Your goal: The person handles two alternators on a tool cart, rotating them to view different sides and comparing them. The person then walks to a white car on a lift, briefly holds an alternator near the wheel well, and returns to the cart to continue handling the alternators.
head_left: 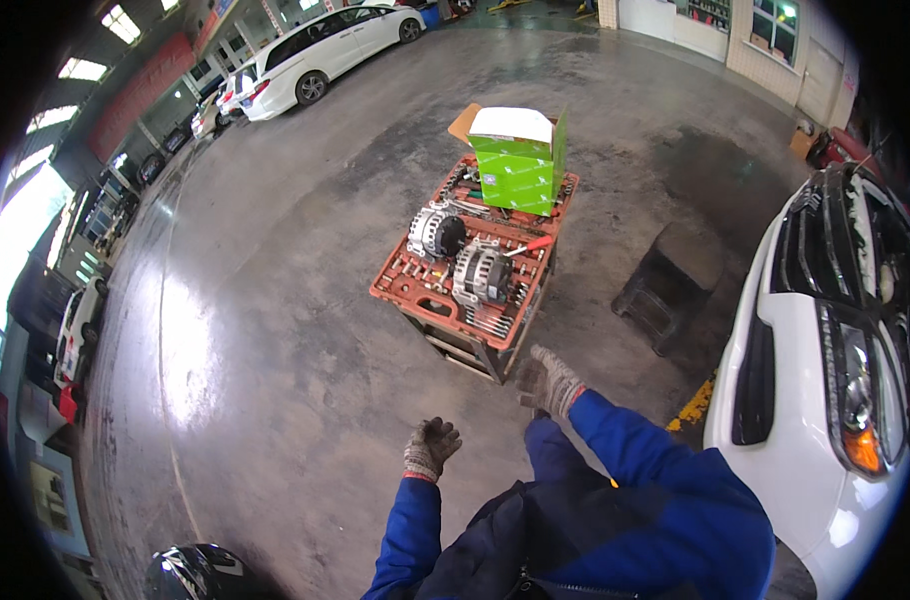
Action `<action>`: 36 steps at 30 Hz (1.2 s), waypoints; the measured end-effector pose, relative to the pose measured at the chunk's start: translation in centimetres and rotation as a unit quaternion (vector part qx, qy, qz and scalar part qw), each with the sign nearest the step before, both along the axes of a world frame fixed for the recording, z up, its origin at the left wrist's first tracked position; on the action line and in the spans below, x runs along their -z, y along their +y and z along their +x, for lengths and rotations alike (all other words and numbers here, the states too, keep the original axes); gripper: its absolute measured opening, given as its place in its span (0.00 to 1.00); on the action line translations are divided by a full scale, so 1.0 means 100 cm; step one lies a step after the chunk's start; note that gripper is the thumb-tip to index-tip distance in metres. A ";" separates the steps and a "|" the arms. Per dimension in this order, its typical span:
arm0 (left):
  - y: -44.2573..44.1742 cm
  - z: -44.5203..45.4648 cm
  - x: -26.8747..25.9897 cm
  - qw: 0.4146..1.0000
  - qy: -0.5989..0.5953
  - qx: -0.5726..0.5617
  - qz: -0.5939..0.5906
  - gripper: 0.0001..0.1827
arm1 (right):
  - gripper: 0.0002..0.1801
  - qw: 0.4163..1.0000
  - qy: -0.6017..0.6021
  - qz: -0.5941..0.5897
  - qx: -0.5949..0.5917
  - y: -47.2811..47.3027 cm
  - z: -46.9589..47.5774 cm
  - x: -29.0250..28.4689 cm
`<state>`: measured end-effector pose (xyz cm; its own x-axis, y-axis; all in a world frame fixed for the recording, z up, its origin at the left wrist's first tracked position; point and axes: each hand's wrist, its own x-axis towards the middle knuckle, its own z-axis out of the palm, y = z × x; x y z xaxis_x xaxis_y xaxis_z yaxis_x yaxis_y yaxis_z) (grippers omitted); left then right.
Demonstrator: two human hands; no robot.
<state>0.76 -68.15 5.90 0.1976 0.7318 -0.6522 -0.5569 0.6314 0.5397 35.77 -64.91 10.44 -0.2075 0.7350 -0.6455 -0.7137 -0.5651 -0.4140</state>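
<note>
My left hand [431, 448], in a knitted work glove, hangs over the concrete floor with its fingers apart and nothing in it. My right hand [551, 381], gloved alike, is beside the near right corner of a tool stand [466, 352] and holds nothing that I can see. On the stand lies an opened orange-red socket-set case [395, 283]. One alternator [432, 231] rests on its left part; a second alternator [481, 274] sits nearer me. A red-handled tool [530, 246] lies beside them, with combination wrenches [489, 322] at the near edge. An opened green cardboard box [516, 172] stands at the back.
A dark plastic stool [669, 274] stands right of the stand. A white car's front end [800, 382], with its engine bay exposed, borders my right side. A black shiny object [196, 574] is at lower left. A white van [327, 52] is parked far behind.
</note>
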 end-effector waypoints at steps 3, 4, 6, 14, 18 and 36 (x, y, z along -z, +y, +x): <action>0.074 0.004 -0.020 0.999 0.035 -0.010 0.032 0.23 | 0.35 0.999 0.012 -0.039 0.009 0.079 0.011 0.001; 0.100 0.007 -0.027 0.999 0.043 -0.015 0.022 0.25 | 0.36 0.998 -0.001 -0.057 0.016 0.104 0.015 -0.002; 0.153 0.016 -0.040 0.999 0.046 -0.010 0.027 0.25 | 0.37 0.997 -0.031 -0.061 0.046 0.144 0.015 -0.011; 0.359 0.027 -0.056 0.994 0.080 0.017 0.070 0.18 | 0.19 0.996 0.032 0.018 0.080 0.247 0.015 -0.042; 0.494 0.027 -0.040 0.992 0.120 0.013 0.036 0.25 | 0.37 0.996 0.029 0.031 0.077 0.311 -0.007 -0.060; 0.715 0.120 0.062 0.903 -0.027 0.421 -0.080 0.32 | 0.51 0.961 -0.091 -0.069 0.252 0.540 -0.084 0.016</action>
<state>12.73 3.35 -0.30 0.6746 0.2035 -0.7096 0.1351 0.9110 0.3897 27.35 -10.87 8.82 0.2775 0.6171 -0.7364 -0.8343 -0.2254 -0.5032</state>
